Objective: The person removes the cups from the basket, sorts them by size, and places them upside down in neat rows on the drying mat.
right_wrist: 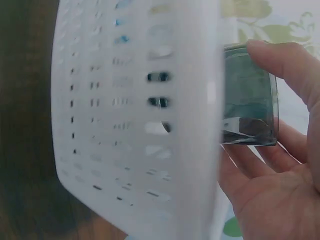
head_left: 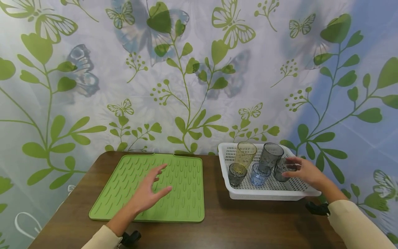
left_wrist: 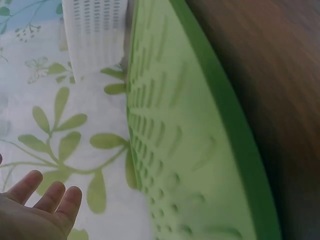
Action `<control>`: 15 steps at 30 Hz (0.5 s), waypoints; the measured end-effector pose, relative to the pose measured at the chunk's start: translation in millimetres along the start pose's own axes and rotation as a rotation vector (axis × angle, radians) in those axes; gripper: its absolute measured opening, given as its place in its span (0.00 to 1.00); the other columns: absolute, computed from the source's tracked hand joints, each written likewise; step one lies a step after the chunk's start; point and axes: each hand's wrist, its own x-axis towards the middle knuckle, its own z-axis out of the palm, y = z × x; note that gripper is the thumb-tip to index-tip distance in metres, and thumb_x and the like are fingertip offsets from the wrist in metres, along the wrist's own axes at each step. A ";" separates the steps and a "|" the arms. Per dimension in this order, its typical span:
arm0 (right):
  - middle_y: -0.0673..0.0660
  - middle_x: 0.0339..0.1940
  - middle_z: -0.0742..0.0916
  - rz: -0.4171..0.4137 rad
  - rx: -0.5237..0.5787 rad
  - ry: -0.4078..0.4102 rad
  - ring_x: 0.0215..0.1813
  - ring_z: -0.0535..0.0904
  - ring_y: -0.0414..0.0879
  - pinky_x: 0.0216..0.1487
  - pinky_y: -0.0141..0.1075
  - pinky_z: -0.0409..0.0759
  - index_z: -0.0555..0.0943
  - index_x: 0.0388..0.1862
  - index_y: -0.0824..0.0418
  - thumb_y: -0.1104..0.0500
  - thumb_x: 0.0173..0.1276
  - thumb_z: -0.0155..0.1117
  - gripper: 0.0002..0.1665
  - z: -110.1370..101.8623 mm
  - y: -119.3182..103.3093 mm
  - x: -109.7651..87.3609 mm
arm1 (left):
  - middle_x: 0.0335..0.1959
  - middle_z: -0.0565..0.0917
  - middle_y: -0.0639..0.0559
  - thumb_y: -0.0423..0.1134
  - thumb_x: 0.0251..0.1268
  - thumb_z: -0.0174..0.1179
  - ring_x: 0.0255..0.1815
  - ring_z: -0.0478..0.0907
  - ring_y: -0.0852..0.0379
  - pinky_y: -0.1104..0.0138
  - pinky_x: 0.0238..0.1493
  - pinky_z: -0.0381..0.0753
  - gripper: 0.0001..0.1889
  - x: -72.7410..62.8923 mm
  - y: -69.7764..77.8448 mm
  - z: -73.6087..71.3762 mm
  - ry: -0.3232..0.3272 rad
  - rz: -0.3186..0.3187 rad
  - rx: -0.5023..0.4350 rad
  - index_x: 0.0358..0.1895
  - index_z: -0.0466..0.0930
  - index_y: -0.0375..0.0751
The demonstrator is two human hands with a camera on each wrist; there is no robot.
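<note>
My right hand (head_left: 306, 171) grips a short dark grey glass (head_left: 282, 169) at the right side of a white plastic basket (head_left: 264, 195). In the right wrist view the thumb lies at one end of this glass (right_wrist: 249, 100), with the other fingers around its far side. Beside it in the basket stand a tall grey glass (head_left: 271, 155), a tall yellow glass (head_left: 245, 154), a small blue glass (head_left: 259, 175) and another short dark glass (head_left: 237, 175). Over a green ridged drying mat (head_left: 183, 190), my left hand (head_left: 146, 193) hovers with spread fingers, holding nothing.
Mat and basket lie side by side on a brown wooden table (head_left: 224, 228). Behind them hangs a white curtain (head_left: 192, 86) printed with green leaves and butterflies. The basket's raised wall surrounds the glasses.
</note>
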 end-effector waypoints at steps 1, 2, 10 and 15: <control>0.78 0.73 0.70 -0.002 0.003 0.007 0.72 0.66 0.78 0.59 0.65 0.79 0.56 0.79 0.73 0.46 0.68 0.73 0.55 -0.3 -1.9 -1.1 | 0.78 0.66 0.46 0.52 0.69 0.67 0.74 0.69 0.39 0.40 0.67 0.75 0.40 1.6 2.0 2.0 -0.003 0.001 -0.010 0.80 0.57 0.63; 0.77 0.73 0.69 -0.004 0.011 0.015 0.72 0.66 0.77 0.59 0.65 0.79 0.56 0.80 0.73 0.46 0.68 0.73 0.55 -0.5 -3.6 -2.0 | 0.78 0.66 0.47 0.52 0.68 0.67 0.74 0.68 0.40 0.41 0.68 0.75 0.40 3.3 4.2 3.8 -0.007 0.000 -0.017 0.80 0.57 0.63; 0.76 0.74 0.70 -0.036 0.062 0.052 0.72 0.68 0.74 0.60 0.61 0.81 0.55 0.81 0.71 0.49 0.69 0.72 0.54 1.4 -13.6 -8.1 | 0.77 0.67 0.48 0.49 0.68 0.68 0.75 0.68 0.40 0.44 0.70 0.74 0.39 15.6 13.9 14.6 -0.013 0.032 -0.106 0.79 0.59 0.59; 0.74 0.72 0.73 -0.066 0.053 0.092 0.69 0.72 0.72 0.53 0.43 0.87 0.59 0.79 0.71 0.49 0.68 0.74 0.52 5.2 -22.7 -12.8 | 0.77 0.67 0.46 0.46 0.68 0.68 0.75 0.68 0.40 0.44 0.71 0.74 0.39 21.2 16.5 20.3 -0.023 0.060 -0.151 0.79 0.61 0.53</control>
